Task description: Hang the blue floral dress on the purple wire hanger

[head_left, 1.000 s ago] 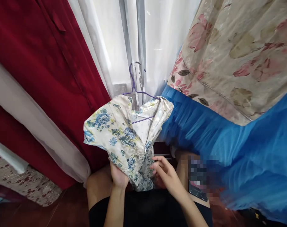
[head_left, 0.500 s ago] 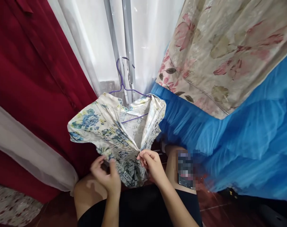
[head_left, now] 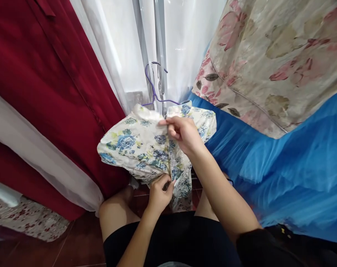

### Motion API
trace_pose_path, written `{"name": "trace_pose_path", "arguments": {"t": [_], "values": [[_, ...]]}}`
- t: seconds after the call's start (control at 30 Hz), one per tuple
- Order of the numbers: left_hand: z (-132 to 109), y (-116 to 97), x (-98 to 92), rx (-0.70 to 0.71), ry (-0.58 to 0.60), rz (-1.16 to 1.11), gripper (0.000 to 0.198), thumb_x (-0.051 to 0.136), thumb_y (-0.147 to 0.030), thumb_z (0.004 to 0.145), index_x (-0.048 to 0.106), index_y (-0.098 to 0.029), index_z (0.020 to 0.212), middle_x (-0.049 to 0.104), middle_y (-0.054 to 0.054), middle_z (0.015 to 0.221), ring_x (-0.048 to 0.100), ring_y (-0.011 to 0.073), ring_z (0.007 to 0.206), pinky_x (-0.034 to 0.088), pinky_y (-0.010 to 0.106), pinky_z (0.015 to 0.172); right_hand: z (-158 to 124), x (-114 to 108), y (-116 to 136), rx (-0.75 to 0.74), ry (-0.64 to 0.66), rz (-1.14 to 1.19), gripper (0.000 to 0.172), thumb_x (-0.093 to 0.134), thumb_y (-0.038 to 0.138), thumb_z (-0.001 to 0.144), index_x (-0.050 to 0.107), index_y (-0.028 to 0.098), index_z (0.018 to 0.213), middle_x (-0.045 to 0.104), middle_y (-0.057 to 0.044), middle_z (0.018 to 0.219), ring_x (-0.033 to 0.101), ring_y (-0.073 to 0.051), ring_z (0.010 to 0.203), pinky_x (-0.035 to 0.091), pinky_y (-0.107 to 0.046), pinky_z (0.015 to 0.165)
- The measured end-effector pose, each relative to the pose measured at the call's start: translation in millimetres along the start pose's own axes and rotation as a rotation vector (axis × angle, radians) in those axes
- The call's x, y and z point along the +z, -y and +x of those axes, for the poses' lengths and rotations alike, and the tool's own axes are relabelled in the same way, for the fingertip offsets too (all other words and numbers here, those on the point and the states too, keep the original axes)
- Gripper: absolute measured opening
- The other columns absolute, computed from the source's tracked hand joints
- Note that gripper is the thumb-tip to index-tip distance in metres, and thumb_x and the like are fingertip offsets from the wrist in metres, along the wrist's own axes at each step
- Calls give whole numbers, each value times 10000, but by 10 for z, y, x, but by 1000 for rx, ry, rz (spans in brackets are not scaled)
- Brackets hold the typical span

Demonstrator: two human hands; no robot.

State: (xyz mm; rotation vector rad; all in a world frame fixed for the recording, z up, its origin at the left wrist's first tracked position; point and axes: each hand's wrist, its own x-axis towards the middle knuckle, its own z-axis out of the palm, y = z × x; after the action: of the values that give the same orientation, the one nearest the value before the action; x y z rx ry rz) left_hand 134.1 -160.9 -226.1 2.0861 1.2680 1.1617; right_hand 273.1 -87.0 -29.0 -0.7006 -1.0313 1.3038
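A white short-sleeved blouse (head_left: 146,144) with blue and yellow flowers hangs on a thin purple hanger (head_left: 154,89). Its front zip is closed from the waist up to the neckline. My right hand (head_left: 183,135) is at the top of that zip, fingers pinched on the zipper pull, which the fingers hide. Lower down, my left hand (head_left: 160,194) grips the blouse's fabric beside the bottom of the zip, thumb and fingers closed together.
Grey metal bars (head_left: 160,40) stand behind the hanger, before a white curtain (head_left: 190,48). Dark red cloth (head_left: 65,74) hangs at left. At right hang a beige floral cloth (head_left: 268,70) and blue tulle (head_left: 257,159). Red tiles (head_left: 79,241) cover the floor.
My right hand has moved up from the waist to the neckline, and the open zip has closed. My left hand has moved right and taken hold of the blouse's lower front.
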Motion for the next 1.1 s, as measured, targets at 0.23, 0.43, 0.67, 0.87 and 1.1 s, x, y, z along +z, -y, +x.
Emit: {"name": "trace_pose_path", "arguments": {"t": [0.23,0.43,0.67,0.87,1.1], "values": [[407,-37,-512,-52,430,40,153,694,-328,884,724,-198,809,733,43,824,684,226,792,502,321,773,-81,266,-220,-178,-97,23,247,564,292,911,750,176,797,476,71,456,356,-75,413,259,-228,446],[1100,-686,-1256,272,-393,51,304,603,-274,979,644,-229,1278,712,37,987,669,184,900,519,312,860,-249,194,-477,-197,-77,-17,234,594,296,884,740,186,738,513,61,448,421,-86,427,328,-239,485],[1539,-1042,-1306,526,-198,304,194,547,-261,1022,676,-191,894,702,32,852,651,166,823,486,292,784,-91,112,-363,-275,-71,-171,239,605,289,853,712,182,668,468,59,449,396,-96,444,302,-252,487],[1641,-786,-1607,389,-725,5,270,548,-349,1023,656,-150,876,629,10,739,600,121,710,462,254,684,-167,-15,-685,-126,-50,-287,246,573,276,823,699,167,642,462,49,460,375,-104,460,248,-257,486],[1563,477,-1972,-75,-704,-524,494,583,-478,949,290,-209,655,307,-66,542,357,78,546,443,229,654,-520,-24,-855,3,-15,-213,230,553,252,781,687,172,612,459,42,467,377,-110,473,246,-256,493]]}}
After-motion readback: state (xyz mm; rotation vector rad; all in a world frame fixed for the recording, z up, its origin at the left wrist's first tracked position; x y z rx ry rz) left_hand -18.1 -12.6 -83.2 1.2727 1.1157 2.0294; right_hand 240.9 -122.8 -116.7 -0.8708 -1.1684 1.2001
